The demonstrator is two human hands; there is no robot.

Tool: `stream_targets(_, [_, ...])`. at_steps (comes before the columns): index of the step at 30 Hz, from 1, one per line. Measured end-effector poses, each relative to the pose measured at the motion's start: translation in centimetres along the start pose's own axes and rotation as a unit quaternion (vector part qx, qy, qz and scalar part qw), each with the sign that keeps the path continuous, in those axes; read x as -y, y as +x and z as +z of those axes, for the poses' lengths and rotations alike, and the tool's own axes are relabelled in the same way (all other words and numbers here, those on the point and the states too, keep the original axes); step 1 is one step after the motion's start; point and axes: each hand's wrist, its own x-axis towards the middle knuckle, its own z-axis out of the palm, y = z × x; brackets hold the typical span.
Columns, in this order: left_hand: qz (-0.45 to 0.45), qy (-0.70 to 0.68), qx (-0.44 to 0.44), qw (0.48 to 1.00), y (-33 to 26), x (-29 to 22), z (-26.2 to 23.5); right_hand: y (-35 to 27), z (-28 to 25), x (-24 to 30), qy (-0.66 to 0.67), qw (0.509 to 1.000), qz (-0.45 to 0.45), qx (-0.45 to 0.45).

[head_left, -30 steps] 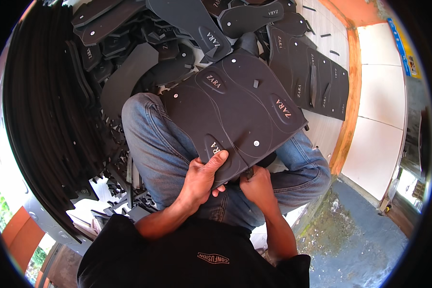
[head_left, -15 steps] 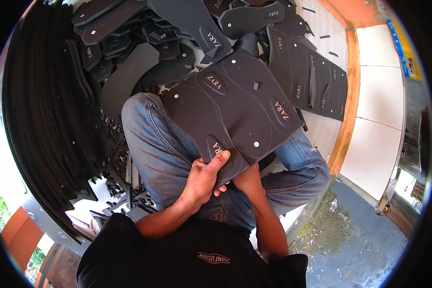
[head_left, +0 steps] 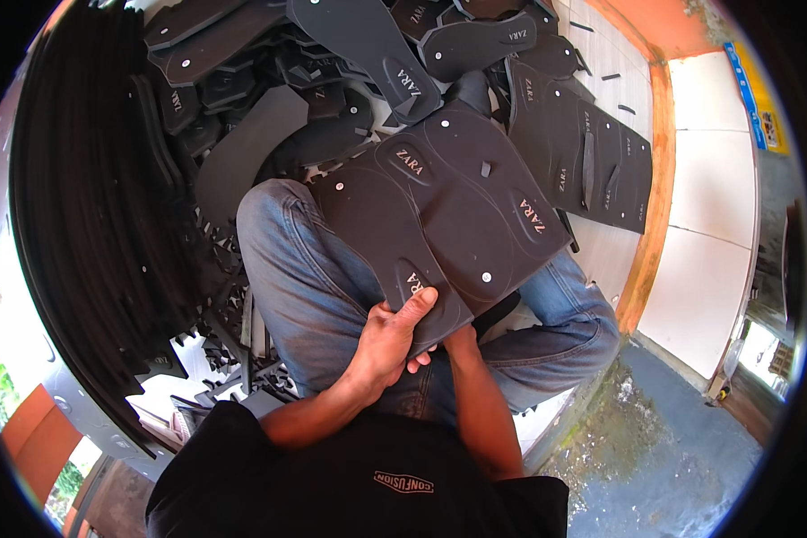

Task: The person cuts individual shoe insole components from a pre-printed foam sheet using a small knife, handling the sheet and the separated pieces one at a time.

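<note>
1. Position: the sheet point(head_left: 475, 215), black and printed with sole outlines, lies tilted across the jeans point(head_left: 287, 260), between the knees.
2. Left hand point(head_left: 384, 345): pinching the sheet's near corner, thumb point(head_left: 419, 308) on top, fingers point(head_left: 419, 360) underneath. Risk: the far side could swing or droop, since no hand is seen holding it.
3. Right hand point(head_left: 462, 341): mostly hidden below the near edge. Cannot tell whether its fingers are spread, pressed together or gripping anything. Risk: the hands could knock or catch each other, being close together with the sheet blocking the view.
4. Curved line point(head_left: 429, 240): the two sides appear to stand at different heights near the front. Risk: a tear could stray into a printed outline, if the sheet is twisted or pulled unevenly there.
5. Chip point(head_left: 486, 168): loose-looking, resting on top. Risk: it could slide off if the tilt increases.
6. Surroundings: the pile point(head_left: 359, 36) of black soles lies just beyond the sheet, a printed panel point(head_left: 583, 148) to the right, scraps point(head_left: 233, 350) by the left leg. Risk: pieces could be dragged or mixed, owing to crowding and matching colour.
</note>
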Motion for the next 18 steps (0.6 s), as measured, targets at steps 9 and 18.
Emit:
stream_targets(9, [-0.014, 0.002, -0.01, 1.0, -0.4, 0.1, -1.2, 2.4, -0.1, 0.2, 0.014, 1.0, 0.008, 0.021])
stream_targets(18, [-0.032, 0.013, 0.003, 0.999, -0.8, 0.0, -2.4, 4.5, 0.6, 0.8, 0.016, 0.999, 0.014, 0.032])
